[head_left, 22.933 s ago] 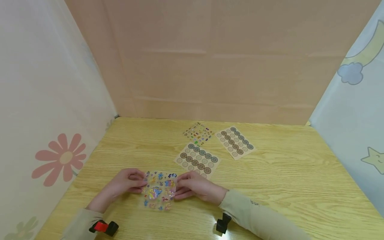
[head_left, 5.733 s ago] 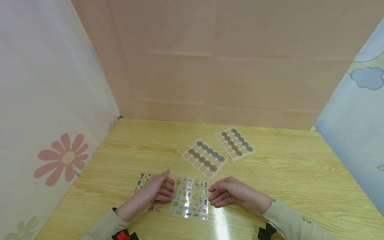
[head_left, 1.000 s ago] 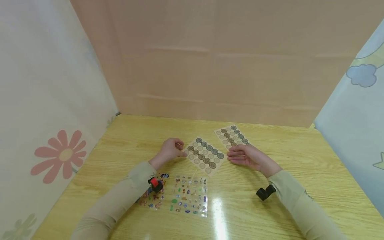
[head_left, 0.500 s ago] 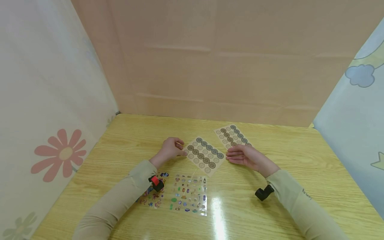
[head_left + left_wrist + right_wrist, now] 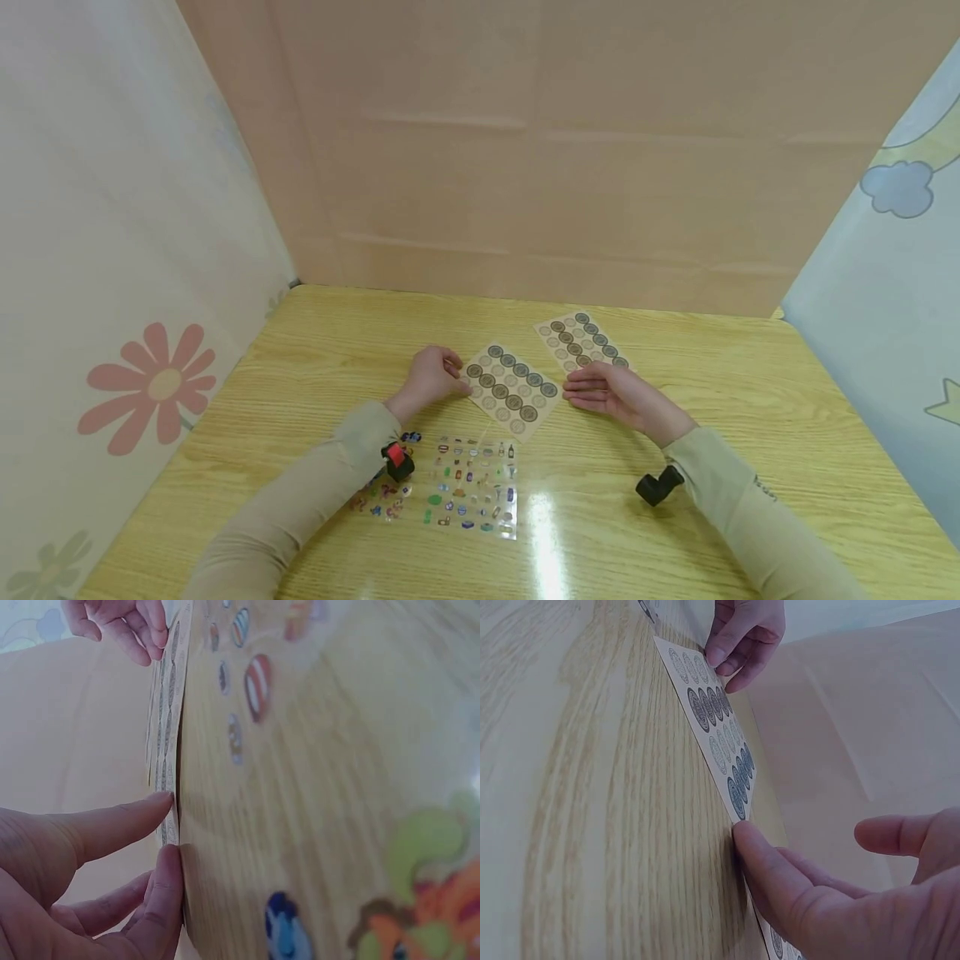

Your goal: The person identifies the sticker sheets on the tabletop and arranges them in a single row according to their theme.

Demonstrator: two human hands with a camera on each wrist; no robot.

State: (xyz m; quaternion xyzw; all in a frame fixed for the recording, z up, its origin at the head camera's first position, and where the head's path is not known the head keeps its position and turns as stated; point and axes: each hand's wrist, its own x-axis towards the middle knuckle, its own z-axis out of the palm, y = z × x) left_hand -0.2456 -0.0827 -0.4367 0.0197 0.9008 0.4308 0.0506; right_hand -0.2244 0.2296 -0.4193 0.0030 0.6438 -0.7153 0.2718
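A cream sheet of round stickers (image 5: 510,390) lies at an angle on the table, between both hands. At its left corner my left hand (image 5: 433,377) pinches the sheet, thumb over the edge and fingers curled beside it. In the left wrist view this hand (image 5: 97,877) is seen close up at the sheet's edge. My right hand (image 5: 618,396) has its fingers nearly straight, tips at the sheet's right corner; in the right wrist view its thumb (image 5: 892,834) stands apart. A second round-sticker sheet (image 5: 573,333) lies behind, partly covered by the right hand.
Nearer the front lie a clear sheet of small colourful stickers (image 5: 471,487) and a sheet of cartoon stickers (image 5: 386,500), partly under the left sleeve (image 5: 322,475). Walls enclose the wooden table (image 5: 712,375) at the back and sides.
Since the early frames, the two clear sticker sheets have come to lie side by side in front. Over the last second my left hand shifts slightly right and the cream sheet's near corner slightly left.
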